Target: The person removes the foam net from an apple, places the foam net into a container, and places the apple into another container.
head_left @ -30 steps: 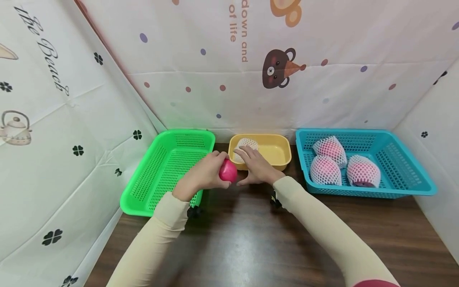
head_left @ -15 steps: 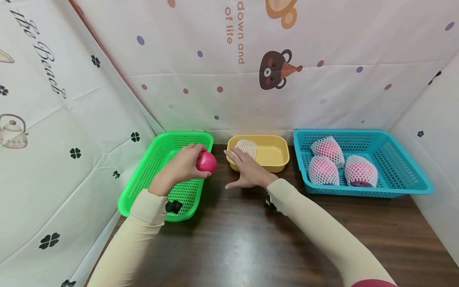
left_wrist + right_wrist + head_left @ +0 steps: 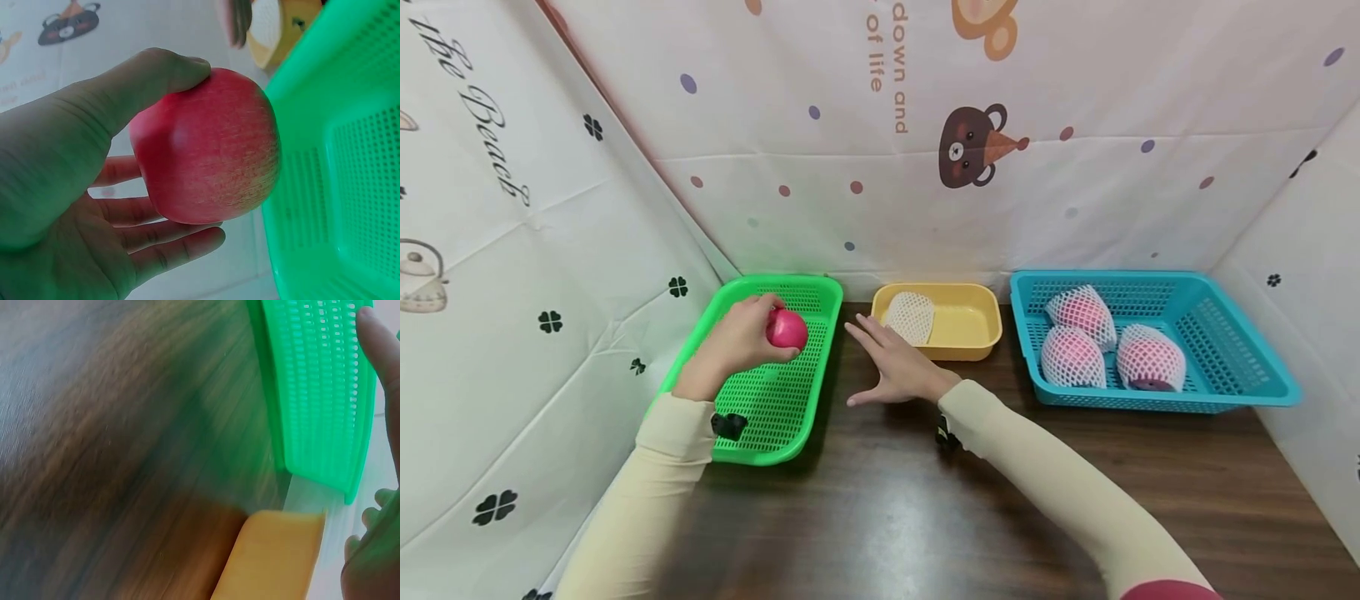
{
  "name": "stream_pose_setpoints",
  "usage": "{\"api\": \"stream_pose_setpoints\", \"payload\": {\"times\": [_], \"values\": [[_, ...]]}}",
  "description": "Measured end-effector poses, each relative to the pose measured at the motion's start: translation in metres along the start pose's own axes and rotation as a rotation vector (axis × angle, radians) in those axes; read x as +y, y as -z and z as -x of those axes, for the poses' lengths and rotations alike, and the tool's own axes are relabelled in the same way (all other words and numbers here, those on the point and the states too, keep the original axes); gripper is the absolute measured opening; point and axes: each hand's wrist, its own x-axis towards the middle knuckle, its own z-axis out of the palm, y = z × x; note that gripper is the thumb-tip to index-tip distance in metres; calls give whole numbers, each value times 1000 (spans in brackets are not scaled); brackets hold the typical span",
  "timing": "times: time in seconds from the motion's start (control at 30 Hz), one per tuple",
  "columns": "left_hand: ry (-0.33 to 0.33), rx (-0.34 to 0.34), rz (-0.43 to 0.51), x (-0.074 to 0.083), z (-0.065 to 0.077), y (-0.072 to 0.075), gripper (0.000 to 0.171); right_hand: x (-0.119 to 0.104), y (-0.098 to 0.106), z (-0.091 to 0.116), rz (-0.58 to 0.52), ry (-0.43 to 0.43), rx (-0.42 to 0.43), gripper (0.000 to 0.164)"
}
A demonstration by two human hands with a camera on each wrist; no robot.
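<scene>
My left hand point(image 3: 743, 335) grips a red apple point(image 3: 787, 330) over the green basket point(image 3: 765, 454). In the left wrist view the thumb lies on one side of the apple point(image 3: 209, 147) and the fingers lie behind it. No net covers this apple. My right hand point(image 3: 898, 367) holds nothing, its fingers and thumb spread apart, in front of the yellow tray point(image 3: 966, 350). A white foam net point(image 3: 912, 318) lies in the left part of that tray. At the right wrist view's edge, part of the right hand point(image 3: 381, 550) shows beside the green basket.
At the right a blue basket point(image 3: 1240, 333) contains several net-wrapped fruits, among them one wrapped fruit point(image 3: 1151, 357) near its front wall. All containers stand on a dark wooden table point(image 3: 880, 500), against a printed cloth wall point(image 3: 820, 208).
My left hand has carried the apple leftward, from in front of the yellow tray to over the green basket. The right hand has shifted slightly left, and the foam net now shows more fully.
</scene>
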Motion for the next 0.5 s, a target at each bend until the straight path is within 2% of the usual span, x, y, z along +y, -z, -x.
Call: {"api": "stream_pose_setpoints", "payload": {"times": [0.23, 0.5], "values": [[22, -6, -39, -24, 1, -1, 59, -12, -7, -8, -24, 12, -17, 123], [81, -40, -22, -45, 2, -3, 60, -21, -11, -12, -17, 11, -48, 120]]}}
